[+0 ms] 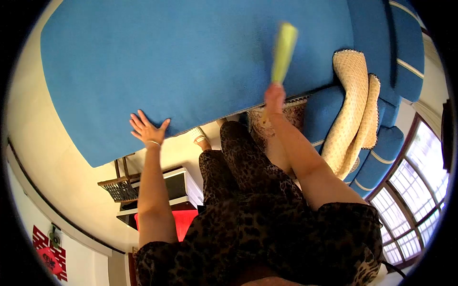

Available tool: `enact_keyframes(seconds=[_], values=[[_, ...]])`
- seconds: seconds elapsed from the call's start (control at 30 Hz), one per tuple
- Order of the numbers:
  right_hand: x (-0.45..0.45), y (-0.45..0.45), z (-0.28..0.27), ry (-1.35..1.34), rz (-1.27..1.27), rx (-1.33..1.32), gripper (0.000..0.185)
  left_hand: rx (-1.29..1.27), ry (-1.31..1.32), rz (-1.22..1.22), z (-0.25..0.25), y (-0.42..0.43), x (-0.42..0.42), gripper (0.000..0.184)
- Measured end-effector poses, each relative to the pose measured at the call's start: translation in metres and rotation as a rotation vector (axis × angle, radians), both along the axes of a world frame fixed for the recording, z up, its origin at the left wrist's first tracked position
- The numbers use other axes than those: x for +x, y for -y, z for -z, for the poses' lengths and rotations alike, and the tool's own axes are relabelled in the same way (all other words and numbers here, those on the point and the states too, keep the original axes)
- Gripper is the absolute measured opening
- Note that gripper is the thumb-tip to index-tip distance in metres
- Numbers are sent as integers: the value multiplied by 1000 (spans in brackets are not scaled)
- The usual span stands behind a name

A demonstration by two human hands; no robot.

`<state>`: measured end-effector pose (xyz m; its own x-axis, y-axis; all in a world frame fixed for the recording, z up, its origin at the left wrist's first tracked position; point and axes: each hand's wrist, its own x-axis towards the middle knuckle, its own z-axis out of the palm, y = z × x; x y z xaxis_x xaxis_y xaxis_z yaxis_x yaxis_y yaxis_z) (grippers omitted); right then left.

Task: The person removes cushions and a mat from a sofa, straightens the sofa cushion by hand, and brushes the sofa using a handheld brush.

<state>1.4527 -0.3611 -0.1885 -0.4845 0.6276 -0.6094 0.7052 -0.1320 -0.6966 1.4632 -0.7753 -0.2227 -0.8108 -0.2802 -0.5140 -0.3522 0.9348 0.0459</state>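
Observation:
My left hand point(149, 129) lies flat with spread fingers near the front edge of a wide blue upholstered seat point(157, 62). A thin bracelet circles that wrist. Farther right, my right hand point(275, 98) is closed around the handle of a long yellow-green brush point(285, 52). Its head points away from me over the blue fabric, and motion smears both the brush and the hand. I cannot tell whether the brush touches the fabric. A short end of the handle sticks out below my fist.
Rolled beige quilted covers point(350, 105) lie on the blue sofa section point(322, 112) at right. A patterned mat point(286, 117) shows below the right hand. A dark woven rack point(119, 189) and a black-and-white cabinet point(191, 190) with red cloth point(183, 221) stand at lower left.

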Motion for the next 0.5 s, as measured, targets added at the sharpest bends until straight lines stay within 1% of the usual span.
enact_keyframes(seconds=[0.03, 0.07, 0.1, 0.13, 0.17, 0.2, 0.23, 0.27, 0.3, 0.33, 0.37, 0.4, 0.43, 0.47, 0.5], values=[[7, -27, -6, 13, 122, 66, 26, -35, 135, 18, -4, 2, -6, 132], [23, -22, -3, 72, 162, 116, 27, -69, 267, 39, -5, 2, -11, 137], [50, 8, 7, 138, 53, 133, 27, -58, 287, 48, -1, 2, -13, 138], [84, 50, 16, 188, -220, 154, 28, -52, 310, 54, 1, 2, -15, 138], [121, 94, 15, 153, -571, 130, 30, -53, 338, 62, -1, 8, -13, 139], [150, 132, 7, 1, -918, 35, 31, -50, 292, 126, 6, 20, -8, 139], [161, 162, -10, -59, -1108, -180, 32, -47, 243, 189, 19, 36, 2, 138], [156, 183, -34, -35, -1222, -409, 34, -45, 201, 254, 23, 46, 9, 137], [129, 195, -65, 243, -1273, -640, 31, -126, 147, 364, 18, 63, 14, 132], [129, 194, -59, 12, -1280, -415, 31, -215, 88, 468, 12, 80, 19, 126], [132, 187, -48, -216, -1266, -195, 31, -227, 198, 321, -18, 79, 11, 126], [134, 168, -18, -334, -1309, 16, 28, -239, 303, 161, -47, 75, 3, 127], [135, 150, 11, -435, -1325, 252, 25, -262, 285, 147, -51, 80, 5, 133], [140, 104, 75, 184, -1788, 679, 19, -211, 226, 145, -48, 87, 7, 133], [98, 73, 74, 195, -1239, 514, 15, -184, 231, 96, -40, 88, 6, 132]])
